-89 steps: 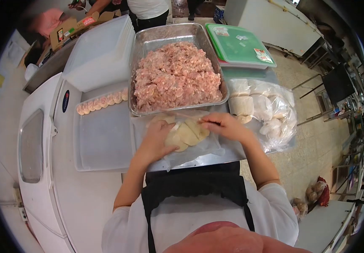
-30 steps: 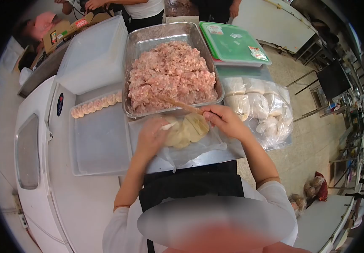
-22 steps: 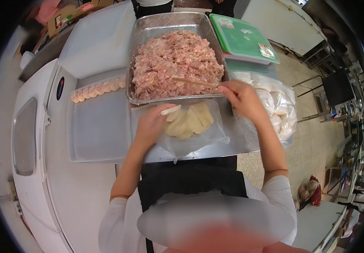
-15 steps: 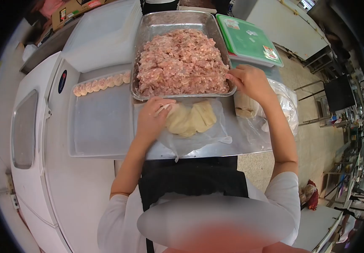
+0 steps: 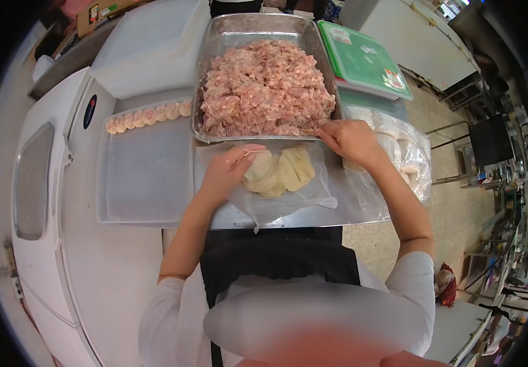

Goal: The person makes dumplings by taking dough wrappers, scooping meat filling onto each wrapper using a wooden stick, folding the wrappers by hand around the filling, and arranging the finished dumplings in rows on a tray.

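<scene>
My left hand (image 5: 227, 174) has its fingers closed around a thin, pale wrapper (image 5: 245, 156), just beside the soft, floppy dough rounds (image 5: 279, 173). Those rounds are smooth and yellowish, overlapping in a loose heap on a crinkled, see-through plastic sheet (image 5: 316, 200) on the metal bench (image 5: 362, 207). My right hand (image 5: 351, 142) is at the near right corner of the pan, fingertips pinched together on a slim brown stick (image 5: 308, 131), mostly hidden against the meat.

The ground meat (image 5: 264, 92) is pink, coarse and lumpy, mounded in the deep, shiny metal pan (image 5: 258, 25). To the left, small rounded dumplings (image 5: 147, 117) with pink tops sit in one tight row along the far edge of a flat, cloudy plastic tray (image 5: 144, 177). Behind it rise stacked translucent containers (image 5: 150, 52). On the right are a glossy clear bag (image 5: 401, 153) of white, round stacks and a smooth green lid (image 5: 362, 56).
</scene>
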Demonstrator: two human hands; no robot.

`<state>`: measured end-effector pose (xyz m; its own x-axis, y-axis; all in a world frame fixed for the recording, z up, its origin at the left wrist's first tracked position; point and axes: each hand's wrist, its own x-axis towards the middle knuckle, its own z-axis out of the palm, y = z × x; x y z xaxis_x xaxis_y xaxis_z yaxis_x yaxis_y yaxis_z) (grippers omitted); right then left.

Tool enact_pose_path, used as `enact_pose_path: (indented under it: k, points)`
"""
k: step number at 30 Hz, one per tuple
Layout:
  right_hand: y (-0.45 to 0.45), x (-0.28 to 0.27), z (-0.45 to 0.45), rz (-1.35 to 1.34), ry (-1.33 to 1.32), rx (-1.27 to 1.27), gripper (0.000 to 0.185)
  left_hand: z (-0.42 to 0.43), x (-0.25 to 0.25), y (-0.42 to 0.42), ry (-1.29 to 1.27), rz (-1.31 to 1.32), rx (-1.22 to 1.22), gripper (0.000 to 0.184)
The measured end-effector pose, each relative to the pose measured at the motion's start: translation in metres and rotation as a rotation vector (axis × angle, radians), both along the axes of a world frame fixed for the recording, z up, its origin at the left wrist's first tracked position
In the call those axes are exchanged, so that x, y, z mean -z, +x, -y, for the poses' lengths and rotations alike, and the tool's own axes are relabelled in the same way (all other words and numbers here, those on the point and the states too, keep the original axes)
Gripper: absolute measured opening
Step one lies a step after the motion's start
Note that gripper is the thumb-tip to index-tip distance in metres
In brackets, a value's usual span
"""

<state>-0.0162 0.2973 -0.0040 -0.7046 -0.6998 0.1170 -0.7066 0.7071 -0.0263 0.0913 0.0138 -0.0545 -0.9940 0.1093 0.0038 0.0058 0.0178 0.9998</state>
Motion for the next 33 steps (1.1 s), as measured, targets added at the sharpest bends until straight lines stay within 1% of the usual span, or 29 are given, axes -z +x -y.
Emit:
enact_pose_path:
  k: [1,4,5,8,10,11,13,14,16,17,19,23,26,28,29,31,32,33]
  points:
    - [-0.001,0.006,-0.003,0.018,-0.076,-0.006,0.03,-0.001,-0.001,0.0,-0.207,-0.111,0.004,0.025]
    - [-0.006,0.008,0.004,-0.006,-0.279,-0.039,0.03,-0.001,0.005,0.001,0.006,-0.027,0.003,0.025]
    - [-0.006,0.006,0.008,-0.021,-0.342,-0.051,0.03,0.001,0.008,0.001,0.009,-0.016,0.022,0.025]
    - [-0.018,-0.01,0.027,-0.226,-0.166,-0.131,0.028,0.007,0.014,-0.002,-0.013,-0.01,0.077,0.026]
    - [-0.015,-0.001,0.036,-0.167,-0.014,-0.145,0.025,0.008,0.016,0.0,-0.061,-0.042,0.108,0.028]
    - [-0.014,0.003,0.04,-0.14,0.062,-0.152,0.023,0.008,0.018,0.0,0.003,-0.025,0.091,0.028]
    - [-0.006,0.006,0.043,-0.047,0.047,-0.089,0.022,0.005,0.023,0.0,0.132,0.01,0.061,0.03]
    - [-0.003,0.007,0.044,-0.002,0.038,-0.054,0.022,0.005,0.022,0.0,0.272,0.09,0.049,0.031]
    - [-0.004,0.012,0.038,0.158,-0.223,-0.016,0.025,0.007,0.018,-0.001,0.553,0.248,0.025,0.034]
    - [-0.004,0.014,0.035,0.24,-0.354,0.004,0.027,0.006,0.017,-0.002,0.649,0.26,0.021,0.035]
    - [0.003,0.012,0.037,0.39,-0.524,0.095,0.031,0.002,0.013,-0.009,0.837,0.29,0.013,0.037]
    - [0.01,0.009,0.045,0.64,-0.848,0.239,0.037,-0.018,-0.013,-0.036,1.031,0.238,-0.127,0.041]
    - [0.021,0.001,0.054,0.882,-1.045,0.272,0.032,-0.032,-0.039,-0.058,1.154,0.191,-0.173,0.04]
    - [0.021,0.025,0.054,0.643,-0.967,0.154,0.028,-0.038,-0.053,-0.07,1.269,0.157,-0.186,0.04]
    - [0.021,0.037,0.051,0.525,-0.925,0.099,0.026,-0.037,-0.059,-0.072,1.258,0.179,-0.198,0.042]
    - [0.025,0.025,0.036,0.199,-0.738,0.032,0.023,-0.031,-0.069,-0.075,1.239,0.214,-0.22,0.05]
    - [0.026,0.017,0.029,0.04,-0.639,-0.001,0.022,-0.027,-0.057,-0.082,1.201,0.198,-0.294,0.055]
    - [0.034,0.0,0.025,0.027,-0.518,0.053,0.022,-0.022,-0.045,-0.089,1.202,0.155,-0.269,0.057]
